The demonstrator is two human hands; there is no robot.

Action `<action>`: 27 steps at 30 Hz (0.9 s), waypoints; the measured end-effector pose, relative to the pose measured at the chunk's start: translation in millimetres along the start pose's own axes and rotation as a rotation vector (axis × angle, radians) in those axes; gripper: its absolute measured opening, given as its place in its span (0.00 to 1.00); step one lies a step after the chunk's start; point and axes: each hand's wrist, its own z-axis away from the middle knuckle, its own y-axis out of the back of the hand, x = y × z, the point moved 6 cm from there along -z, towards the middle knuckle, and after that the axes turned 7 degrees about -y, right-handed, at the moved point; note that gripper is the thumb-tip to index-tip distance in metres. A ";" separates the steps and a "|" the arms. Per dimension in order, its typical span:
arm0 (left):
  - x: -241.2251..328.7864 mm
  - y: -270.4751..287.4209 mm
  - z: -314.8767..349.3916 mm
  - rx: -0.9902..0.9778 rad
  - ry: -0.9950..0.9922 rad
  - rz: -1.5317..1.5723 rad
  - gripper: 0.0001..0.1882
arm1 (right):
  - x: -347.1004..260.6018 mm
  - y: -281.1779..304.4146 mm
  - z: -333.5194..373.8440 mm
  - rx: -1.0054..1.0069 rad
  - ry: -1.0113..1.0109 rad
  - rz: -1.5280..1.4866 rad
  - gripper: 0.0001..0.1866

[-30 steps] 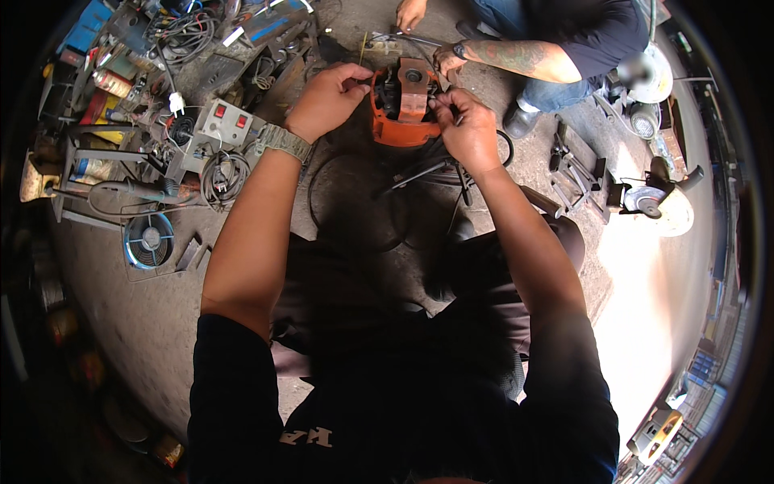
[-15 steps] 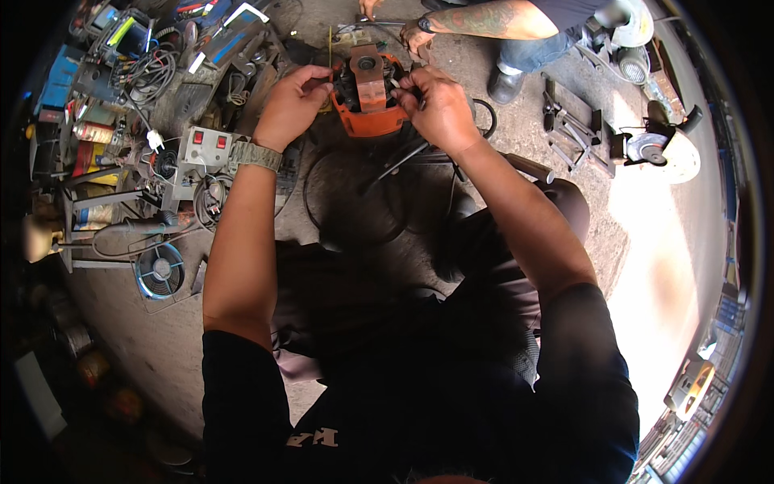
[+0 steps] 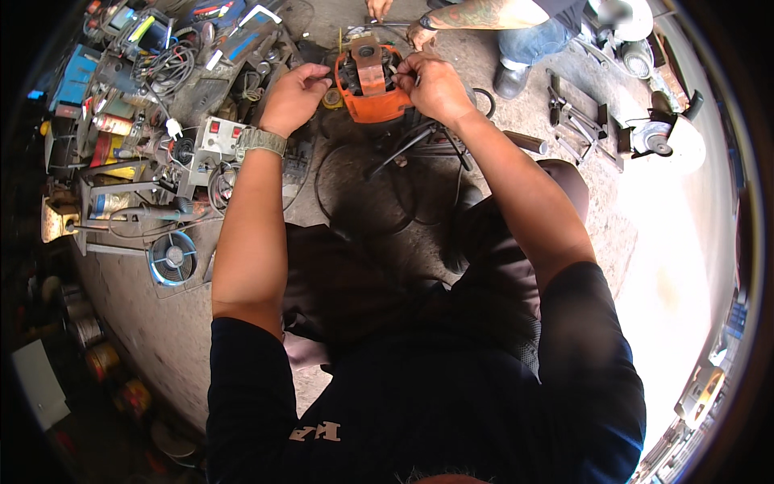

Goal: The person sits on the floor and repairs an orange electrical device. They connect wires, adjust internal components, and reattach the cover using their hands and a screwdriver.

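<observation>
An orange machine housing with dark inner parts stands in front of me, a worn metal bracket with a round hole across its middle. To its left is my left hand, fingers loosely curled and a little apart, a small gap from the rim; no object shows in it. At the right side of the housing, my right hand has its fingers pinched together close to the inner parts. Whatever those fingertips hold is too small and hidden to make out. A yellow round item lies beside the left fingers.
Across from me a co-worker's hand is close behind the housing. A control box with red switches, cables and tools crowd the left, with a blue fan below. A metal frame and a disc grinder are at right.
My left hand has come away from the housing's left rim, leaving a small gap. My right hand stays pinched at the right side. The whole view has shifted slightly.
</observation>
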 end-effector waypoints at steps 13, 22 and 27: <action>12.1 35.7 31.5 0.077 -0.018 -0.064 0.16 | 0.9 2.8 -3.5 0.020 -0.036 -0.036 0.07; 7.0 27.9 42.1 0.056 0.050 -0.081 0.16 | 0.1 -2.4 -4.1 -0.007 -0.048 0.079 0.09; 17.2 17.8 38.4 -0.005 0.024 -0.069 0.17 | -2.2 0.4 0.2 -0.015 -0.120 0.027 0.11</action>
